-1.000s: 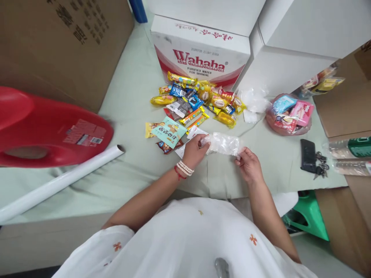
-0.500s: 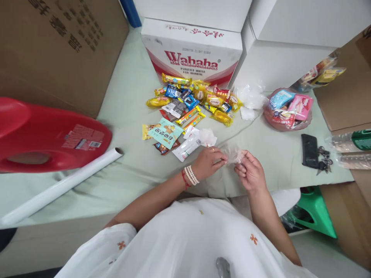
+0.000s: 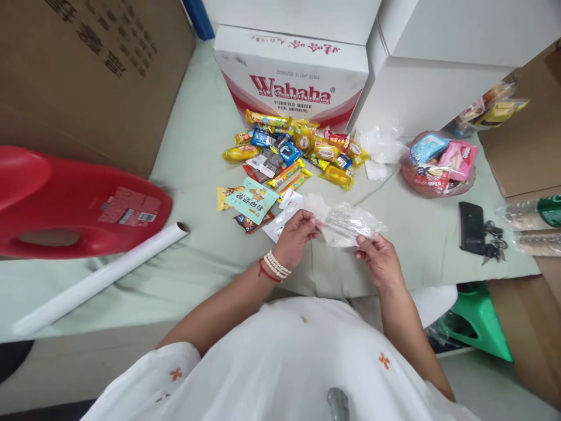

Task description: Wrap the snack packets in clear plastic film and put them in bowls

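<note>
A clear plastic bag (image 3: 346,225) is stretched between my two hands above the table's near edge. My left hand (image 3: 298,235), with a beaded bracelet on its wrist, pinches the bag's left end. On the other side, my right hand (image 3: 377,257) grips the bag between thumb and fingers. Just beyond my left hand lies a white packet (image 3: 280,221), partly covered by that hand. Behind it spreads a pile of wrapped snacks, among them a pale green packet (image 3: 253,200), a blue wrapper (image 3: 289,153) and a yellow-wrapped cake (image 3: 337,175).
A white-and-red water carton (image 3: 293,82) stands behind the snacks. To the right are crumpled clear plastic (image 3: 383,146), a pink bowl (image 3: 416,181) of snacks, and a black case (image 3: 472,227) with keys. A red jug (image 3: 87,204) and white tube (image 3: 105,278) lie left.
My left hand has moved left, away from my right hand. The bunched plastic bag between them is now spread out wider.
</note>
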{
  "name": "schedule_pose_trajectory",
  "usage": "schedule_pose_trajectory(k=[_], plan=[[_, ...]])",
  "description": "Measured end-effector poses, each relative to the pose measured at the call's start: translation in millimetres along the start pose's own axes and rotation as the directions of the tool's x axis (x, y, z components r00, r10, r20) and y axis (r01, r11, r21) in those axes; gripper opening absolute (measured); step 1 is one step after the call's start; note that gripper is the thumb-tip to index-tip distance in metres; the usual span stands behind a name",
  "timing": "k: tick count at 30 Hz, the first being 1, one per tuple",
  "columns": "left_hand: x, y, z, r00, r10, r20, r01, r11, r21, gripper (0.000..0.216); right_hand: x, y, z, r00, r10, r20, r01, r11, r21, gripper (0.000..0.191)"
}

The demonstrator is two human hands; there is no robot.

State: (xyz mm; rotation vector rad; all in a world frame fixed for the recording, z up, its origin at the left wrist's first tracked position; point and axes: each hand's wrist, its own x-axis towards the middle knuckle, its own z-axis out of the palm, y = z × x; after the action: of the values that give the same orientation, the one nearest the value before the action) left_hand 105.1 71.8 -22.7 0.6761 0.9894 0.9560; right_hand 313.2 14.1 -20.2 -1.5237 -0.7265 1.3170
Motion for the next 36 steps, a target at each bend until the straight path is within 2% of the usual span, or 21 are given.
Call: schedule_pose_trajectory(k=[2, 4, 9, 11, 15, 17, 19, 21, 24, 27, 29, 31, 33, 34, 36], plan=[[-1.1, 0.9, -6.9, 0.998, -0.048, -0.032, 0.045, 0.995, -0.090, 0.035, 1.4, -1.7, -1.4, 0.999, 0.045, 0.009, -0.046, 0.997, 0.062, 0.036], [-2.2, 1.6, -11.7, 0.996, -0.073, -0.041, 0.065, 0.984, -0.166, 0.034, 2.5, -1.4, 0.3, 1.000, 0.025, 0.000, -0.025, 0.998, 0.060, 0.037], [-4.5, 4.9, -17.6, 0.991, -0.128, -0.050, 0.103, 0.935, -0.339, 0.037, 3.1, 4.6, 7.9, 0.965, -0.226, -0.131, 0.202, 0.964, -0.174, 0.025], [-5.6, 4.9, -16.9, 0.989, -0.128, -0.069, 0.102, 0.949, -0.297, 0.036, 1.4, 5.1, 12.0, 0.964, -0.248, -0.097, 0.228, 0.957, -0.177, 0.022], [-4.1, 0.8, -12.1, 0.996, -0.039, -0.083, 0.041, 0.999, 0.021, 0.042, -2.8, 0.4, 23.0, 0.953, -0.301, -0.021, 0.291, 0.934, -0.208, 0.020], [-1.1, 0.6, -12.2, 0.993, 0.034, -0.116, -0.027, 0.997, 0.067, 0.040, -2.5, -3.7, 26.6, 0.952, -0.297, -0.066, 0.289, 0.950, -0.115, 0.021], [0.5, 3.8, -16.4, 0.983, 0.080, -0.168, -0.088, 0.995, -0.042, 0.035, -0.1, -8.4, 26.6, 0.968, -0.213, -0.130, 0.226, 0.970, 0.093, 0.025], [-2.9, 9.2, -24.9, 0.979, 0.081, -0.186, -0.116, 0.976, -0.184, 0.034, 2.9, -12.9, 22.7, 0.982, -0.116, -0.148, 0.154, 0.948, 0.277, 0.030], [-18.9, 15.0, -44.2, 0.995, 0.043, -0.087, -0.061, 0.972, -0.226, 0.035, 6.2, -17.7, 13.0, 0.990, -0.061, -0.130, 0.102, 0.935, 0.341, 0.037], [-40.5, 14.4, -68.3, 0.998, -0.046, 0.032, 0.048, 0.997, -0.061, 0.030, 8.0, -20.1, 5.8, 0.991, -0.043, -0.129, 0.080, 0.951, 0.297, 0.040], [-53.0, 13.9, -82.6, 0.999, -0.029, 0.015, 0.028, 0.997, 0.068, 0.025, 9.1, -21.5, 4.6, 0.993, -0.036, -0.114, 0.064, 0.966, 0.252, 0.040], [-62.3, 17.0, -90.7, 0.993, 0.096, -0.065, -0.085, 0.984, 0.159, 0.022, 10.3, -22.6, 6.1, 0.996, -0.031, -0.085, 0.048, 0.978, 0.201, 0.039], [-67.5, 24.2, -88.6, 0.957, 0.264, -0.119, -0.225, 0.936, 0.272, 0.019, 11.4, -23.4, 9.6, 0.998, -0.029, -0.060, 0.038, 0.986, 0.160, 0.037], [-68.1, 28.3, -83.2, 0.933, 0.343, -0.111, -0.283, 0.888, 0.361, 0.017, 11.9, -23.5, 11.8, 0.998, -0.031, -0.049, 0.038, 0.989, 0.143, 0.036], [-64.0, 34.9, -65.7, 0.891, 0.455, -0.006, -0.372, 0.736, 0.566, 0.021, 12.8, -23.9, 16.2, 0.999, -0.046, -0.021, 0.048, 0.992, 0.114, 0.034]])
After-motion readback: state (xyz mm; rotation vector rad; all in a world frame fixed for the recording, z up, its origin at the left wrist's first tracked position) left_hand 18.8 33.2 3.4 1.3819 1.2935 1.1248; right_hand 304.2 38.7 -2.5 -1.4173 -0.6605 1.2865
